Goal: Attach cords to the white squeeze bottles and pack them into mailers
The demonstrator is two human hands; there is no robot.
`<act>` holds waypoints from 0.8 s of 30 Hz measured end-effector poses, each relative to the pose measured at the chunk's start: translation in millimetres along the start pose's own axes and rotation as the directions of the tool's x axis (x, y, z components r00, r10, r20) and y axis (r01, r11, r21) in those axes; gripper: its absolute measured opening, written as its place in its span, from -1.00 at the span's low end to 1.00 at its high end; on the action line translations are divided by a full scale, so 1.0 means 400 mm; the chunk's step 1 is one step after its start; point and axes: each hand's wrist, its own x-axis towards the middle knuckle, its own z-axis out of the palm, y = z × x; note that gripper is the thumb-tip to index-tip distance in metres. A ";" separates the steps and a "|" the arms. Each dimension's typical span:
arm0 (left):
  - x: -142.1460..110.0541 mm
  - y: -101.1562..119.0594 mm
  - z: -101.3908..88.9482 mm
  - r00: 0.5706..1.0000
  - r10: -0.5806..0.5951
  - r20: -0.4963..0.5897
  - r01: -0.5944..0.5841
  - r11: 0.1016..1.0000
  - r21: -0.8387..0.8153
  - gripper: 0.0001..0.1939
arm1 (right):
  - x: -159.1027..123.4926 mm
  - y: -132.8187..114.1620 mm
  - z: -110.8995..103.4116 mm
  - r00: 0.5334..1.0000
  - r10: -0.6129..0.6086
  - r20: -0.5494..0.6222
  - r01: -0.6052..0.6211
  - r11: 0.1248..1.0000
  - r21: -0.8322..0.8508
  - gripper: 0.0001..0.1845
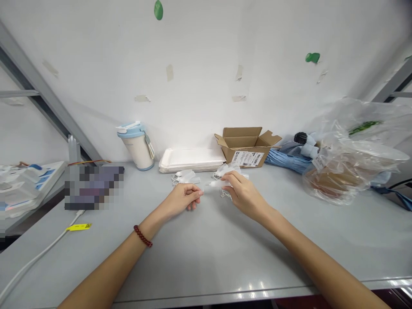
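A smooth white cable (38, 262) trails across the grey bench (206, 257) at the left. The left hand (182, 199) is curled, and whether anything is held in it cannot be told. The right hand (244, 195) is pinched on a limp, translucent bundle (227, 176) of white loops, just apart from the left. Thin loops could be tangled with the similar pile (185, 177) nearby if tugged, or slip from the fingers. Stacked white trays (191, 159) and a cardboard box (247, 146) stand behind.
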 end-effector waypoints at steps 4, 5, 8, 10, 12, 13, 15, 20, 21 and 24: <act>-0.005 0.008 0.005 1.000 0.026 -0.016 -0.027 0.999 -0.038 -0.68 | 0.001 -0.005 -0.003 1.000 -0.002 0.009 0.001 1.000 0.027 -0.81; -0.007 0.011 0.006 0.999 0.030 -0.023 -0.031 0.998 -0.060 -0.68 | 0.001 -0.006 -0.003 1.000 -0.007 0.012 0.007 0.999 0.032 -0.81; -0.010 0.018 0.004 0.999 0.027 -0.031 -0.031 0.994 -0.101 -0.68 | 0.001 -0.007 -0.002 1.000 -0.018 0.012 0.017 0.999 0.034 -0.80; -0.011 0.019 0.003 0.999 0.021 -0.027 -0.024 0.993 -0.113 -0.69 | 0.001 -0.006 -0.002 1.000 -0.018 0.008 0.017 0.999 0.034 -0.80; -0.011 0.018 0.002 1.000 0.018 -0.023 -0.021 0.992 -0.127 -0.70 | 0.001 -0.005 -0.001 1.000 -0.024 0.005 0.023 0.999 0.038 -0.80; -0.011 0.016 0.002 1.000 0.017 -0.019 -0.020 0.991 -0.134 -0.71 | 0.001 -0.005 0.000 1.000 -0.029 0.002 0.029 0.999 0.040 -0.80; -0.011 0.013 0.002 1.000 0.019 -0.014 -0.021 0.989 -0.149 -0.73 | 0.001 -0.005 0.000 0.999 -0.038 0.001 0.038 0.998 0.045 -0.81; -0.010 0.010 0.001 0.999 0.026 -0.022 -0.030 0.983 -0.184 -0.77 | 0.001 -0.007 -0.003 0.999 -0.040 -0.002 0.040 0.997 0.060 -0.81; -0.010 0.011 0.001 0.999 0.023 -0.026 -0.027 0.982 -0.189 -0.77 | 0.002 -0.008 -0.003 0.999 -0.038 -0.004 0.038 0.997 0.062 -0.81; -0.010 0.016 0.001 0.999 0.015 -0.034 -0.021 0.980 -0.198 -0.78 | 0.002 -0.008 -0.004 0.999 -0.037 -0.006 0.038 0.997 0.065 -0.83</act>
